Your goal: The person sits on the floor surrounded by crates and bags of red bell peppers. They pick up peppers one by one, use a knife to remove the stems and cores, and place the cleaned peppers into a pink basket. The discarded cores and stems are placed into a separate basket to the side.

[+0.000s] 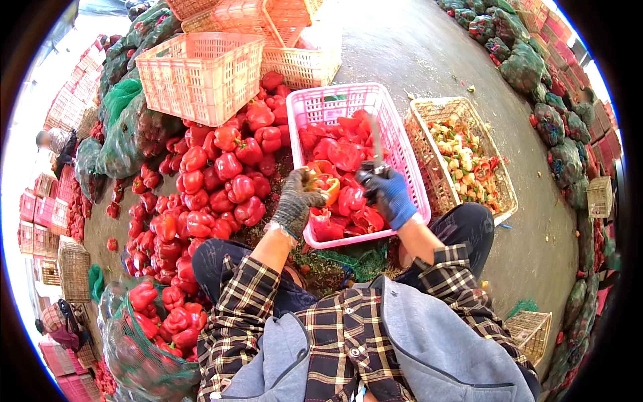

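In a grey knit glove, my left hand [297, 200] grips an orange-red bell pepper piece [329, 187] over the near left part of a pink plastic crate [413, 163]. Cut red bell pepper pieces [346, 155] fill much of that crate. My right hand [386, 193], in a blue and black glove, holds a knife [376, 138] by its dark handle, its blurred blade pointing away from me above the cut peppers. To the left lies a large heap of whole red bell peppers [228, 166].
A beige crate [490, 145] of pepper cores and trimmings stands right of the pink one. Empty orange crates [201, 75] sit behind the heap. A green mesh bag [150, 352] of peppers is at near left. Filled sacks [522, 65] line the right side; people are at far left.
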A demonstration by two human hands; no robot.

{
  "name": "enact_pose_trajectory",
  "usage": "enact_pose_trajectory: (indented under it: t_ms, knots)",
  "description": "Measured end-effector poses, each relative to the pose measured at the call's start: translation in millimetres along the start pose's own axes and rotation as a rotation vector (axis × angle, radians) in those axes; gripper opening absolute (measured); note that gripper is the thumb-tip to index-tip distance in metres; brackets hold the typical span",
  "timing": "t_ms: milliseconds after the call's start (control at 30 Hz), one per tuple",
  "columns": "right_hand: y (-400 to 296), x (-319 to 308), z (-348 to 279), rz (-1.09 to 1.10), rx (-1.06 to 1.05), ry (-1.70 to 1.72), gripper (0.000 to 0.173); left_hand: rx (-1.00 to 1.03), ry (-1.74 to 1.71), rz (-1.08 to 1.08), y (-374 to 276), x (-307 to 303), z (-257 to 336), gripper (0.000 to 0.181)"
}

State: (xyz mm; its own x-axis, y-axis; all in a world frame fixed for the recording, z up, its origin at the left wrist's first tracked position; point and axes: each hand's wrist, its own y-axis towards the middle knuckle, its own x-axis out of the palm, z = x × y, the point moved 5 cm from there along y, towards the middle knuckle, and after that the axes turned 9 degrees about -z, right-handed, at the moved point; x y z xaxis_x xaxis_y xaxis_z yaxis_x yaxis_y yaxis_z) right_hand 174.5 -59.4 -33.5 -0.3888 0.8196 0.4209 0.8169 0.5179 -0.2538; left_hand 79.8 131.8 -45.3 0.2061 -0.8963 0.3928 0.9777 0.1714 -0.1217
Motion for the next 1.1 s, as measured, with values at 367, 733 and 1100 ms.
enact_pose_trajectory:
  t_ms: [367,733,1100]
  knots:
    - [-5,4,12,-0.174,-0.376,-0.752,0.040,-0.028,-0.218,-0.553,-1,72,-7,0.080]
    - [-13,-184,-137,0.523,-0.320,-0.824,0.041,0.482,0.354,0.574,-77,-181,187,0.054]
    - [10,-67,-24,0.130,0.037,-0.444,0.015,-0.742,1.381,0.892,-112,-367,15,0.082]
